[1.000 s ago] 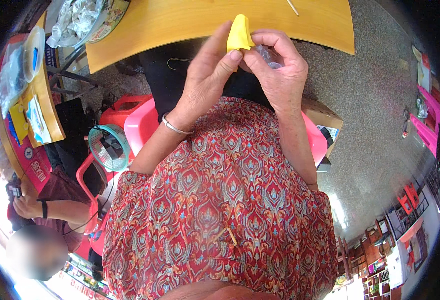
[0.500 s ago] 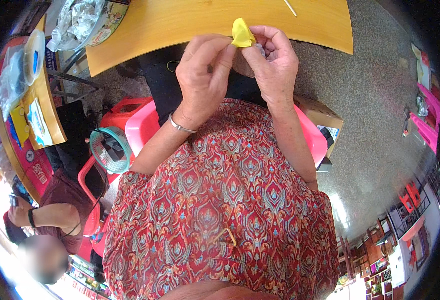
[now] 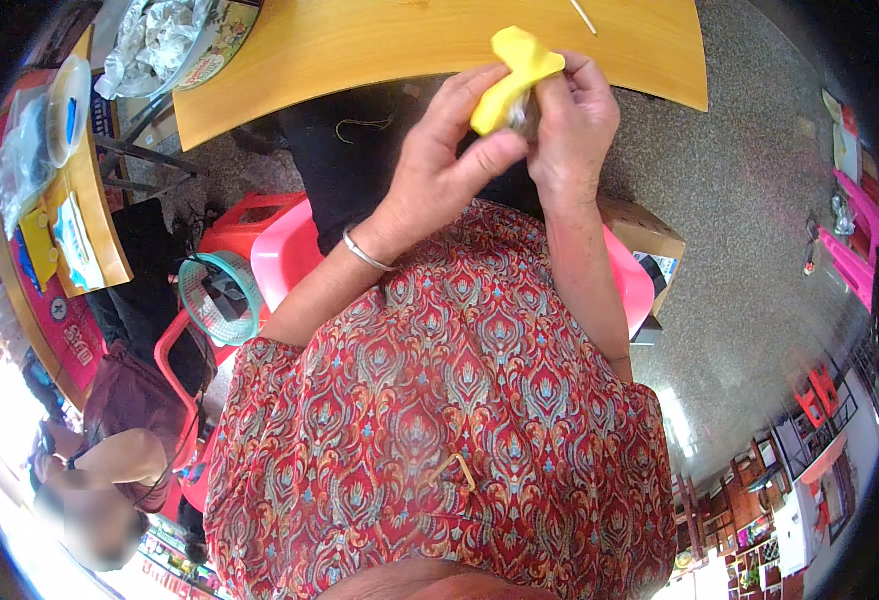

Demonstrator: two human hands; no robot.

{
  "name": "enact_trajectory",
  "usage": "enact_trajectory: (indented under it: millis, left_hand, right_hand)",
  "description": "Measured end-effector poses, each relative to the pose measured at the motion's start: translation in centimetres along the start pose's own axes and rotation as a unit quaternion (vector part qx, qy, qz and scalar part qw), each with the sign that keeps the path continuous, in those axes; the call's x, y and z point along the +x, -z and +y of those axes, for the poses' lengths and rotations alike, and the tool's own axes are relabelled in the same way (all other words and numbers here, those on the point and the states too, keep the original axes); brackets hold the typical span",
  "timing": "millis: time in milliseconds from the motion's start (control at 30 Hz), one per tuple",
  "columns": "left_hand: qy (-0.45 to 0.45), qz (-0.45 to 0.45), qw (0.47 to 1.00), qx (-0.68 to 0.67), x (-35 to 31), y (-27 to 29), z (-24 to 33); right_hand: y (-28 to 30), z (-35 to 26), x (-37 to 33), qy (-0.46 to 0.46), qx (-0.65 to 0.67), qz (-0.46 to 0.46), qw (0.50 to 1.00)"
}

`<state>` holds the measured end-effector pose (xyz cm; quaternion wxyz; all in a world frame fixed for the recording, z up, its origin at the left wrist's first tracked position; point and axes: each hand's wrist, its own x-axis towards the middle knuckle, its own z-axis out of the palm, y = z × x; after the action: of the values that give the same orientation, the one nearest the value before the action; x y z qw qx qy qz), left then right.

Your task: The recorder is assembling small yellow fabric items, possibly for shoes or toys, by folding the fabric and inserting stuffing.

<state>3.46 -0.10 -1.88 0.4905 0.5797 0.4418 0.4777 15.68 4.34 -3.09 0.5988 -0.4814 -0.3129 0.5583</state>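
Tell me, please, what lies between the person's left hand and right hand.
The head view shows a yellow piece between the left hand and right hand, with a pale, blurred bit beside its lower part.

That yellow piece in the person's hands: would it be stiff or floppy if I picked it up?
Probably floppy: the yellow piece bends in a curve beside the left hand. It is likely light, since it looks small and the right hand holds it up near one edge. It seems unlikely to roll, its outline being irregular rather than round.
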Motion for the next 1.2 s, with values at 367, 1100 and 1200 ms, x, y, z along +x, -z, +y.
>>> enact_trajectory:
  millis: [367,1100,1200]
  left_hand:
    - [-0.163,-0.037,0.967,0.194,1.8,3.7,-0.5]
    - [0.144,0.037,0.989,-0.014,-2.6,1.6,-0.6]
    - [0.182,-0.052,0.98,-0.059,-3.0,2.1,-0.4]
  right_hand:
    - [0.4,0.2,0.6,-0.274,0.278,-0.075,0.918]
    - [2.6,1.1,-5.4,-0.546,0.453,-0.123,0.694]
    - [2.9,1.3,-5.2,-0.564,0.439,-0.09,0.694]
